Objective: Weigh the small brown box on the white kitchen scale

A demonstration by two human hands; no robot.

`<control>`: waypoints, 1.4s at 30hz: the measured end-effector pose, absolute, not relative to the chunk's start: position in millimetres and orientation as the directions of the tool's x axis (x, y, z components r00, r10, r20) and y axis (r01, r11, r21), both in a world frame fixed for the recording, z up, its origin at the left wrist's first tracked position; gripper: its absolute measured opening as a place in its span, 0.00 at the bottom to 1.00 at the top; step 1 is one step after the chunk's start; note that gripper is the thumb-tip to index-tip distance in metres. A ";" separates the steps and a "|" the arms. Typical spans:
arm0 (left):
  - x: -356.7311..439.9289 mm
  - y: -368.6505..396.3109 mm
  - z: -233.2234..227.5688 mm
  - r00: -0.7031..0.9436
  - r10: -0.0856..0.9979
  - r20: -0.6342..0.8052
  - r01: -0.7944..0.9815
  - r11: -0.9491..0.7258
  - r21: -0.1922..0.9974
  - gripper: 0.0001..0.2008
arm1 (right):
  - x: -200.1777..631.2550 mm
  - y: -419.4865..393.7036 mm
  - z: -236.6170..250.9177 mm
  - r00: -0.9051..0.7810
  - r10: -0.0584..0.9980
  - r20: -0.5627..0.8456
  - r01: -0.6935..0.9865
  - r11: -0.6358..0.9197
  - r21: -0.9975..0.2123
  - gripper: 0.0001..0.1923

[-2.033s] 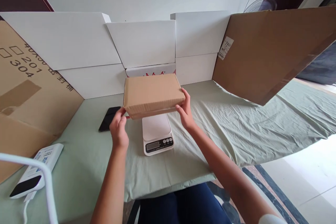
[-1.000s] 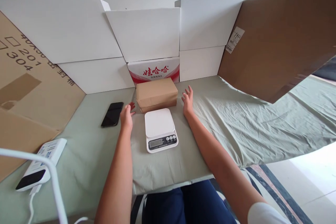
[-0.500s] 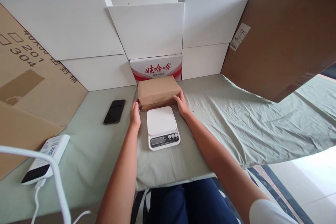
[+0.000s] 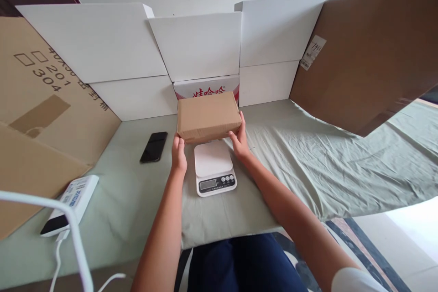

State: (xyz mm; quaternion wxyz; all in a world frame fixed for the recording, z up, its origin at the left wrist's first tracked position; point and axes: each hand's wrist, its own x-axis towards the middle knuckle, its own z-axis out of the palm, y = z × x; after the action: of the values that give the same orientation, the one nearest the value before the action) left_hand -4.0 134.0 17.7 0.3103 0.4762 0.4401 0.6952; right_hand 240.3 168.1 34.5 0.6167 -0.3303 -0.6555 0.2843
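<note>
- Since half a second before, the brown cardboard box (image 4: 208, 116) had come up off the cloth, where it had rested behind the scale; I now held it in the air above the far edge of the white kitchen scale (image 4: 215, 167).
- My left hand (image 4: 179, 153) gripped its left end, fingers closed against the near lower corner; my right hand (image 4: 239, 140) gripped its right end, fingers curled up along that side.
- The box lay flat, broad top face up, its long axis running left to right across my view, one long side facing me.
- The scale sat on the table just beneath and nearer to me, its display and buttons at my edge.
- The table was covered by a pale green cloth (image 4: 308, 159), creased on the right.
- A black phone (image 4: 153, 147) lay left of the scale, and a white device (image 4: 70, 205) with a cable lay further left, near the table's edge.
- White boards (image 4: 198, 43) stood along the back, with a red-lettered carton (image 4: 205, 87) behind the box.
- Large brown cardboard sheets (image 4: 369, 54) leaned at both sides.
</note>
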 end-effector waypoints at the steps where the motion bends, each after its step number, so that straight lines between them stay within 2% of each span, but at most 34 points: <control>1: -3.7 123.4 20.3 -0.374 0.834 0.406 0.009 -0.435 0.901 0.34 | 242.0 161.0 35.5 -0.034 0.772 0.634 0.097 0.634 -0.767 0.52; 4: -1.0 80.9 20.7 -0.437 0.803 0.406 0.035 -0.436 0.899 0.32 | 252.6 133.2 32.6 -0.104 0.758 0.644 0.134 0.652 -0.746 0.50; 10: 8.9 8.9 5.5 -0.410 0.854 0.322 -0.017 -0.360 0.933 0.34 | 277.8 83.0 14.4 -0.155 0.791 0.592 0.154 0.611 -0.776 0.47; 21: 9.6 12.1 6.5 -0.409 0.872 0.271 -0.039 -0.313 0.949 0.37 | 275.3 79.8 17.8 -0.106 0.808 0.580 0.177 0.589 -0.788 0.42; 23: 8.0 12.4 8.9 -0.411 0.867 0.283 -0.052 -0.332 0.942 0.38 | 278.8 82.8 20.3 -0.046 0.801 0.596 0.176 0.594 -0.785 0.41; 27: 4.1 13.2 14.0 -0.421 0.855 0.303 -0.104 -0.377 0.920 0.40 | 287.3 90.5 29.2 0.199 0.782 0.590 0.129 0.576 -0.807 0.37; 30: 2.2 13.4 14.8 -0.423 0.857 0.295 -0.119 -0.375 0.919 0.41 | 289.4 92.6 34.0 0.249 0.808 0.534 0.100 0.527 -0.844 0.36; 34: 2.7 12.6 13.4 -0.420 0.862 0.283 -0.110 -0.358 0.927 0.40 | 285.2 89.2 34.1 0.153 0.873 0.462 0.030 0.464 -0.886 0.37; 37: 4.5 12.5 11.6 -0.423 0.859 0.288 -0.096 -0.358 0.929 0.40 | 280.1 85.1 33.0 0.045 0.908 0.416 -0.018 0.417 -0.909 0.42; 42: 6.9 15.1 7.7 -0.459 0.852 0.251 -0.078 -0.321 0.944 0.43 | 272.6 78.1 35.3 -0.087 0.906 0.414 -0.038 0.412 -0.910 0.44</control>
State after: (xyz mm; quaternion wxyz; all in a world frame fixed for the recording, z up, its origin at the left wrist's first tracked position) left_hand 6.9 15.1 7.7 0.3295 0.4024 0.4808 0.7060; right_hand 272.6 78.1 35.3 0.5753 -0.3544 -0.6124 0.4105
